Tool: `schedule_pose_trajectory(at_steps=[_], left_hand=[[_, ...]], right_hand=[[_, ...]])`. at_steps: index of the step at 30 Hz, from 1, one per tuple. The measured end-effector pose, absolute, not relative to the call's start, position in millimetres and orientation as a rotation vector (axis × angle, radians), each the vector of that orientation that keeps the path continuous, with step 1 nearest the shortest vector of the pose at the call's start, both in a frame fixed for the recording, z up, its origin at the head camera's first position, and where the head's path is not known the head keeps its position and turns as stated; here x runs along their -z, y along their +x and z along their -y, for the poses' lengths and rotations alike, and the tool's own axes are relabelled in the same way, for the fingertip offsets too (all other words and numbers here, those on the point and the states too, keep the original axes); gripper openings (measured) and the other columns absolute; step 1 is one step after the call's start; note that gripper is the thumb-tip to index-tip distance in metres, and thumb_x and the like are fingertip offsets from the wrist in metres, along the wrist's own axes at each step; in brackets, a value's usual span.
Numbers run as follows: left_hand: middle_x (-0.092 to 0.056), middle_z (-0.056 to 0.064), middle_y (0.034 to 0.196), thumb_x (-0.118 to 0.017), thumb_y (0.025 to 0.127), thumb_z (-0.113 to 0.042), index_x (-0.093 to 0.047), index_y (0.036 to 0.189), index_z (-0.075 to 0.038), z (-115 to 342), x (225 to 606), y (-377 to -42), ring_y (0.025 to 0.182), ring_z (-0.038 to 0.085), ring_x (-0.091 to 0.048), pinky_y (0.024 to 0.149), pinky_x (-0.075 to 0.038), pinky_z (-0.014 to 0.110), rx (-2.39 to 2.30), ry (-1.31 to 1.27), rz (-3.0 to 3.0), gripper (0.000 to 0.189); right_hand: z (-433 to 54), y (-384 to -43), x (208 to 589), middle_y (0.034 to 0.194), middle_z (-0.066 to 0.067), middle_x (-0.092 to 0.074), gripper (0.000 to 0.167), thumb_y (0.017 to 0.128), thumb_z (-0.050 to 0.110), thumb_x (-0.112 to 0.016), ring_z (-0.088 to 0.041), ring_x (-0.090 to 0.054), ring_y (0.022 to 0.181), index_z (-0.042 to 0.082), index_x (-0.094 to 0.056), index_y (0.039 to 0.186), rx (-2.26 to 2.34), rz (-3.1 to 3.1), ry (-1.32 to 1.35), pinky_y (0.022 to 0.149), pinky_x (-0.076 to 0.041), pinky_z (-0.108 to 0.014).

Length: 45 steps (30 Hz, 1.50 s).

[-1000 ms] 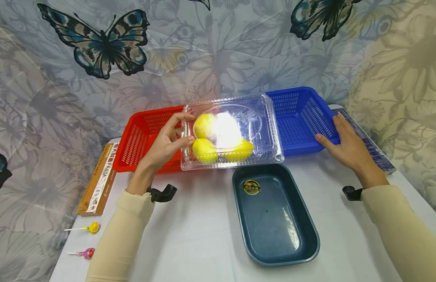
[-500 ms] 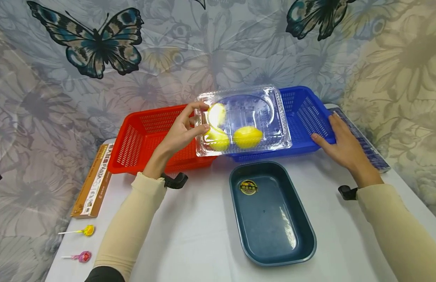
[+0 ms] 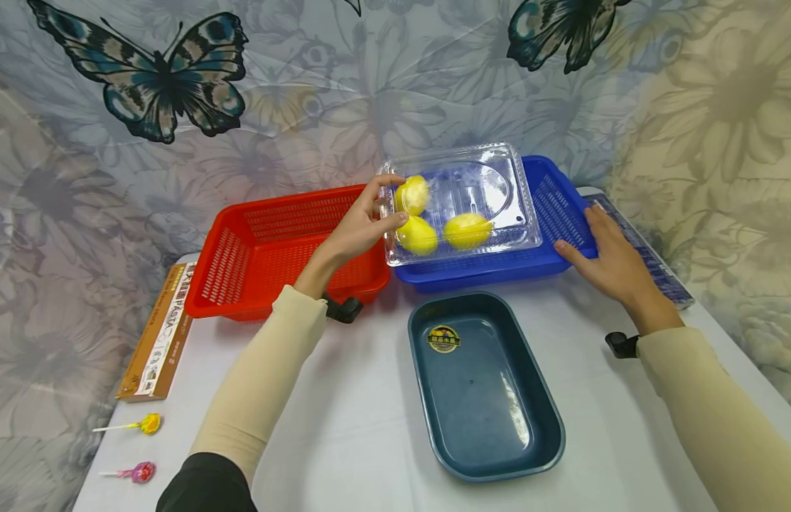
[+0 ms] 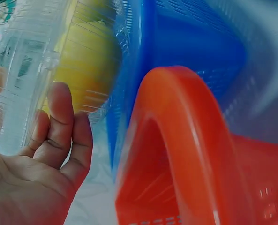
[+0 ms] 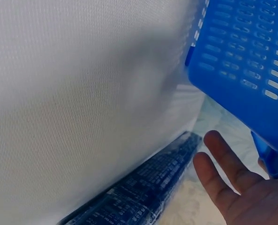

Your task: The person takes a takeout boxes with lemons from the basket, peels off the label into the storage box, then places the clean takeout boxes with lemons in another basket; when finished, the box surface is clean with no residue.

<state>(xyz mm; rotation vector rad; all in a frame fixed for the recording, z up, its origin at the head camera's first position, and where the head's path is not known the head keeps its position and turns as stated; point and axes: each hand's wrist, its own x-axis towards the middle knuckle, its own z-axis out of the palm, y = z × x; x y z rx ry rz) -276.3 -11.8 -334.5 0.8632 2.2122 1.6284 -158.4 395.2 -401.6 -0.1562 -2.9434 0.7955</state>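
Observation:
My left hand pinches the left edge of a clear plastic clamshell container, thumb in front and fingers behind. Inside the container are three yellow lemons, gathered toward its left and lower side. The container is tilted over the blue basket and overlaps much of it in the head view. At the basket's right end, my right hand grips the rim between thumb and fingers. In the right wrist view, two fingers extend below the basket's corner. The left wrist view has a lemon behind the ribbed plastic.
A red basket stands left of the blue one, below my left wrist. In front lies a dark teal tray. A pasta box and two lollipops lie left; a dark blue printed package lies right.
My left hand has carried the container of lemons rightward, from in front of the red basket to over the blue one. The right hand keeps its grip on the blue basket's rim.

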Motion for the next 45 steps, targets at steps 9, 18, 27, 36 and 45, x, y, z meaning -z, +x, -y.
schedule_pose_trajectory(at_steps=[9, 18, 27, 36, 45], left_hand=[[-0.032, 0.005, 0.156, -0.059, 0.102, -0.020, -0.032, 0.154, -0.025, -14, 337, -288, 0.074, 0.034, -0.063, 0.077, -0.057, 0.043, -1.509, 0.885, -2.155, 0.058], [-0.047, 0.011, 0.139, -0.061, 0.102, -0.022, -0.035, 0.152, -0.028, -29, 348, -311, 0.074, 0.031, -0.063, 0.079, -0.056, 0.040, -1.457, 0.874, -2.187, 0.057], [-0.057, 0.021, 0.096, -0.061, 0.102, -0.023, -0.030, 0.157, -0.031, -42, 352, -322, 0.077, 0.036, -0.063, 0.079, -0.059, 0.043, -1.321, 0.802, -2.219, 0.063], [-0.013, -0.002, 0.171, -0.056, 0.104, -0.021, -0.013, 0.163, -0.033, -62, 348, -328, 0.075, 0.036, -0.056, 0.070, -0.056, 0.039, -1.245, 0.775, -2.195, 0.074], [-0.022, 0.011, 0.168, -0.063, 0.101, -0.029, -0.018, 0.162, -0.032, -69, 347, -324, 0.086, 0.043, -0.064, 0.090, -0.056, 0.056, -1.156, 0.712, -2.284, 0.075]], right_hand=[[-391, -161, 402, 0.171, -0.020, 0.005, 0.098, 0.099, 0.065, -0.044, -0.049, -0.003, 0.156, 0.007, 0.002, 0.163, -0.783, 2.964, -0.160, 0.115, -0.013, -0.078], [-388, -162, 402, 0.172, -0.017, 0.008, 0.100, 0.098, 0.067, -0.044, -0.048, -0.001, 0.157, 0.007, 0.003, 0.163, -0.793, 2.987, -0.178, 0.115, -0.013, -0.078], [-386, -161, 403, 0.172, -0.017, 0.006, 0.101, 0.097, 0.067, -0.046, -0.048, -0.004, 0.157, 0.007, 0.000, 0.164, -0.792, 2.978, -0.180, 0.115, -0.014, -0.078], [-389, -157, 402, 0.172, -0.017, 0.003, 0.100, 0.097, 0.067, -0.047, -0.048, -0.007, 0.156, 0.008, -0.001, 0.164, -0.797, 2.958, -0.186, 0.114, -0.015, -0.079], [-394, -152, 400, 0.172, -0.017, 0.002, 0.099, 0.098, 0.065, -0.048, -0.049, -0.009, 0.156, 0.008, -0.002, 0.164, -0.796, 2.937, -0.189, 0.114, -0.016, -0.079]])
